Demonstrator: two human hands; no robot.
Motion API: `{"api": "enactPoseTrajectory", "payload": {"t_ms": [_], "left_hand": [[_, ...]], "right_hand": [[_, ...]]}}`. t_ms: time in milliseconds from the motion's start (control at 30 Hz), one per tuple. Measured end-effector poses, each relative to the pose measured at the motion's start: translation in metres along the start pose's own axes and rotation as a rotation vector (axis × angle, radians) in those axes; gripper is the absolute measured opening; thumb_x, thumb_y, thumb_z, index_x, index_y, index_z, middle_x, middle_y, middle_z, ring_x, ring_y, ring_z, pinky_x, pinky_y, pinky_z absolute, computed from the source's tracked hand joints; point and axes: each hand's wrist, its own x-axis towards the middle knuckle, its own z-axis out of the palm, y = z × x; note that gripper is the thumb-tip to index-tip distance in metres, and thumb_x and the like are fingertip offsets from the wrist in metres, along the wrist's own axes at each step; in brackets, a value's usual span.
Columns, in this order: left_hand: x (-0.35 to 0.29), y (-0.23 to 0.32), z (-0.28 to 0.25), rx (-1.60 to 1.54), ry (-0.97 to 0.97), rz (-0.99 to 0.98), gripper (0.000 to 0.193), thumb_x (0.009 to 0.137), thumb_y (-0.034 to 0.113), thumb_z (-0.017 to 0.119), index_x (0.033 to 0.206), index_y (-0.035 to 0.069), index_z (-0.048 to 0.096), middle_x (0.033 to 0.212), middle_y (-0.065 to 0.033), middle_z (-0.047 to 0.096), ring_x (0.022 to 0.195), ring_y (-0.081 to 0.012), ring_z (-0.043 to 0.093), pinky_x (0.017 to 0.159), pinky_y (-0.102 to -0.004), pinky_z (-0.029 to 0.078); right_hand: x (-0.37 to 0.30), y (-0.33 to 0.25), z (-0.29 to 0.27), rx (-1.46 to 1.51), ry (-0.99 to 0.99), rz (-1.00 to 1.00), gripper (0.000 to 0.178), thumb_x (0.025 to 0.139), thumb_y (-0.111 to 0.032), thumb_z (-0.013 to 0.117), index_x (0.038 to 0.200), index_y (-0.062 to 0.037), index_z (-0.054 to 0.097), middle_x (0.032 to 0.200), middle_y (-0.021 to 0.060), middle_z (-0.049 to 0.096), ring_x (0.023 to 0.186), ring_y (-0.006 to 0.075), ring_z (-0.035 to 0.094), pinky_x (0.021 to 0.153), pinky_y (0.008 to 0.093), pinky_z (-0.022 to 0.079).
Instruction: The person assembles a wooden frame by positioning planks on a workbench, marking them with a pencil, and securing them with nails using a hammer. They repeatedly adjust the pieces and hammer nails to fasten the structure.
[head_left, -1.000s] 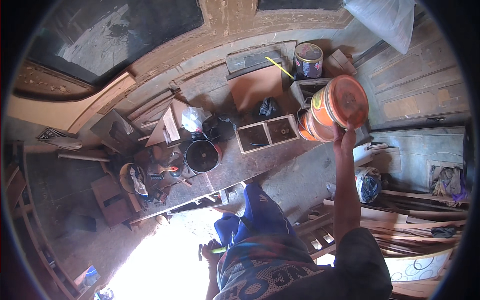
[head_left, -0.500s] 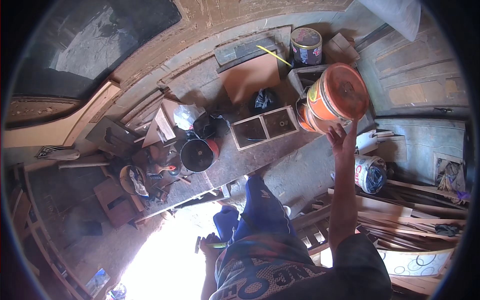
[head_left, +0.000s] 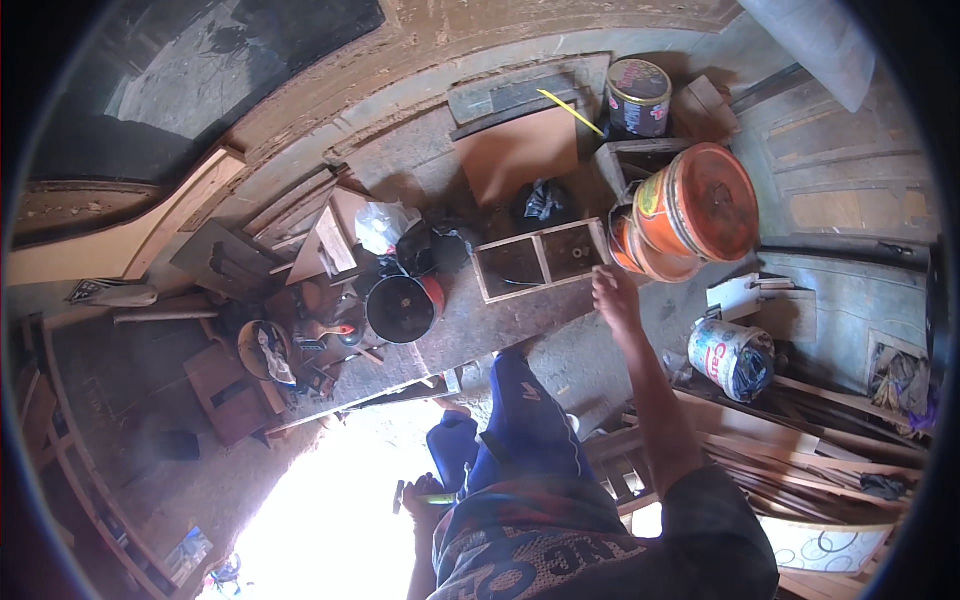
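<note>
My left hand (head_left: 424,508), low in the picture beside my blue trousers, is closed around a hammer (head_left: 436,498) with a dark head and a yellow-green handle. My right hand (head_left: 617,300) is over the front edge of the workbench, its fingers curled in, with nothing visible in them. It is nearest to the right front corner of a two-compartment wooden box (head_left: 512,290); whether it touches the box I cannot tell. Just beyond it, two orange buckets lean together, the bigger bucket (head_left: 722,200) overlapping the smaller bucket (head_left: 630,245).
On the workbench (head_left: 450,350) stand a dark open bucket (head_left: 402,305), a paint brush (head_left: 325,329) and a white plastic bag (head_left: 385,228). A dark paint can (head_left: 638,95) stands at the back. To the right are a white bucket (head_left: 722,350) and stacked wood strips (head_left: 790,465).
My right hand has come away from the bigger orange bucket, moving left and nearer to me, and its fingers have curled. My left hand keeps the hammer. The view has shifted slightly.
</note>
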Motion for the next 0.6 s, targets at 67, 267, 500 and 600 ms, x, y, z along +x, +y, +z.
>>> {"api": "enactPoseTrajectory", "payload": {"t_ms": [67,267,500,600], "left_hand": [[-0.005,0.002,0.008,-0.009,0.013,-0.011,0.052,0.091,0.047,0.055,0.111,-0.001,0.062,0.106,-0.0122,0.064,0.095,-0.0257,0.061,0.085,-0.0413,0.051],[-0.013,-0.018,-0.034,-0.120,-0.144,-0.020,0.055,0.095,0.049,0.051,0.112,-0.002,0.063,0.102,-0.0102,0.063,0.090,-0.0244,0.061,0.084,-0.0403,0.051],[-0.014,-0.031,-0.072,-0.250,-0.389,-0.097,0.050,0.106,0.040,0.041,0.117,-0.004,0.061,0.110,-0.0157,0.066,0.100,-0.0240,0.064,0.088,-0.0381,0.054],[-0.018,-0.019,-0.066,-0.237,-0.274,-0.067,0.048,0.094,0.042,0.051,0.104,-0.004,0.060,0.094,-0.0108,0.061,0.086,-0.0218,0.060,0.080,-0.0353,0.051]], "right_hand": [[0.036,0.024,0.018,-0.555,-0.017,-0.625,0.015,0.097,-0.012,0.064,0.112,-0.0076,0.065,0.095,0.0147,0.070,0.083,0.0335,0.070,0.073,0.0434,0.057],[0.063,-0.018,0.081,-0.520,-0.073,-0.658,0.015,0.095,-0.009,0.062,0.109,-0.0078,0.068,0.100,0.0174,0.070,0.095,0.0379,0.068,0.085,0.0460,0.055],[0.138,-0.013,0.179,-0.660,-0.390,-0.629,0.016,0.091,-0.016,0.064,0.097,-0.0024,0.070,0.094,0.0199,0.072,0.091,0.0370,0.070,0.079,0.0477,0.056],[0.174,0.013,0.213,-0.677,-0.368,-0.485,0.024,0.095,-0.024,0.062,0.090,-0.0020,0.071,0.090,0.0229,0.072,0.087,0.0382,0.072,0.075,0.0498,0.056]]}}
